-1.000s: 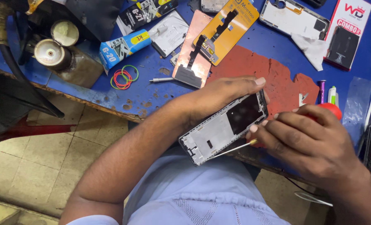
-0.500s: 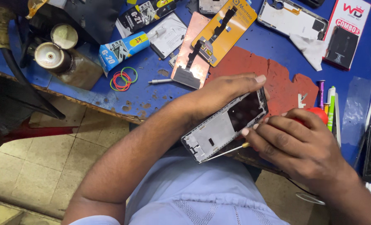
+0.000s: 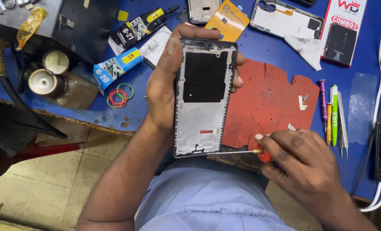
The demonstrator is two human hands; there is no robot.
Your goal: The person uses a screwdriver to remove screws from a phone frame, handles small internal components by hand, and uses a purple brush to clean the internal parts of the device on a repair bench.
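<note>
My left hand (image 3: 167, 81) grips a bare phone frame (image 3: 204, 98) by its long edges and holds it upright, its inner side with a black panel facing me. My right hand (image 3: 301, 164) is closed on a small screwdriver (image 3: 246, 151) with a red handle. Its thin metal shaft points left and its tip touches the lower right corner of the frame. Both hands hover over the near edge of a blue workbench (image 3: 267, 47), above a torn red mat (image 3: 269, 100).
Glue tubes (image 3: 117, 66), coloured rubber bands (image 3: 120, 95) and two round tins (image 3: 45, 75) lie at the left. Another phone back cover (image 3: 284, 19) and a red and white box (image 3: 342, 30) are at the top right. Several small tools (image 3: 332, 113) lie at the right, near a white cable (image 3: 380, 85).
My left hand has turned the phone frame from a slanted position to upright and raised it toward me. My right hand has dropped to the frame's bottom corner with the screwdriver.
</note>
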